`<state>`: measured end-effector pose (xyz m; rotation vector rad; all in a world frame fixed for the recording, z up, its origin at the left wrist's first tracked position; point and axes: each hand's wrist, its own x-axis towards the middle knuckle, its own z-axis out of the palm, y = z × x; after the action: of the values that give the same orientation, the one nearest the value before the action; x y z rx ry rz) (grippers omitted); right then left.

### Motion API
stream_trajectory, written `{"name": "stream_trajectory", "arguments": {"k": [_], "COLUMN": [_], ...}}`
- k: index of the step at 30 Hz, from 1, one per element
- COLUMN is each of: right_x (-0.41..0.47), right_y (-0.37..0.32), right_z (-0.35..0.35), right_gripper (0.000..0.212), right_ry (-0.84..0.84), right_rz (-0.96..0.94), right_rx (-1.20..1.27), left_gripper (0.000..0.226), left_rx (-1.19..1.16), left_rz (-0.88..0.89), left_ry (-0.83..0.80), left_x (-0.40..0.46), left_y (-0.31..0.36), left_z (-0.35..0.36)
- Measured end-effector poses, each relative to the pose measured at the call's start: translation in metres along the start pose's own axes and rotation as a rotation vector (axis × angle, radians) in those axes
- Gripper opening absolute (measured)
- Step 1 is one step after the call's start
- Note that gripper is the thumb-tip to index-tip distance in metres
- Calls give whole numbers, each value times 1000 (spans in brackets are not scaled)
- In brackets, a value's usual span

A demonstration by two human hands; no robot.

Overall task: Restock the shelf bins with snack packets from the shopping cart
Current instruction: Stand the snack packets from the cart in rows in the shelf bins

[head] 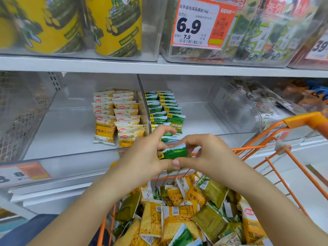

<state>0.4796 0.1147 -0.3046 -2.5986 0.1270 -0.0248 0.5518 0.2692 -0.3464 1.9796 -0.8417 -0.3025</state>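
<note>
Both my hands hold a small stack of green snack packets [174, 151] just in front of the clear shelf bins. My left hand [147, 153] grips the stack from the left with its fingers curled over the top. My right hand [200, 151] pinches it from the right, thumb underneath. Behind them, the left bin [71, 128] holds two rows of yellow crab-roe packets [117, 118]. The right bin [204, 119] holds two rows of green packets [165, 107]. Below, the orange shopping cart [301, 121] is full of mixed yellow and green packets [181, 213].
A clear divider [144, 103] separates the two bins. The upper shelf [159, 67] carries yellow canisters [113, 25] and seaweed packs behind a 6.9 price tag [200, 23]. Another clear bin with dark packets [257, 102] stands at the right. A price label [23, 173] sits at the lower left.
</note>
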Motion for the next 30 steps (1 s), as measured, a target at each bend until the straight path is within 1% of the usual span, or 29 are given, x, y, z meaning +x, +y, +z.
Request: {"name": "stream_trajectory", "arguments": {"k": [2,3,5,6,8,10,12,14,17,20,23,27,30], "right_x": [11,17,33,42,62,83,101,116,131,145,154,159,157], "right_y": [-7,-7,-1,5,19,35,51,67,81,85,85,85,86], "right_z": [-10,-16,-29,-35,-42,-36,-23,-10,2,15,25,30,29], "right_gripper": [20,20,19,19,19,15,22,31,39,43,48,52,58], "right_ry": [20,56,168,213,227,161,82,22,-6,21,34,27,5], "right_rz": [-3,-5,30,62,118,165,203,247,323,371,377,367,389], "right_rx": [-137,-148,-87,-50,-61,-177,-280,-316,-266,-98,25,-26,-36], "left_gripper": [63,62,56,55,61,65,63,61,57,52,46,36,34], "left_rx": [2,39,304,422,524,555,578,574,585,587,602,602,603], "left_rz": [9,46,179,207,129,54,51,51,77,89,115,150,149], "left_ry": [44,110,278,321,268,197,176,186,206,224,230,247,259], "left_x": [4,6,13,16,19,20,20,20,21,24,27,32,35], "left_y": [-2,-5,-15,-19,-25,-30,-28,-25,-24,-26,-27,-29,-30], "left_z": [-1,-3,-12,-17,-24,-25,-24,-25,-25,-26,-26,-27,-28]}}
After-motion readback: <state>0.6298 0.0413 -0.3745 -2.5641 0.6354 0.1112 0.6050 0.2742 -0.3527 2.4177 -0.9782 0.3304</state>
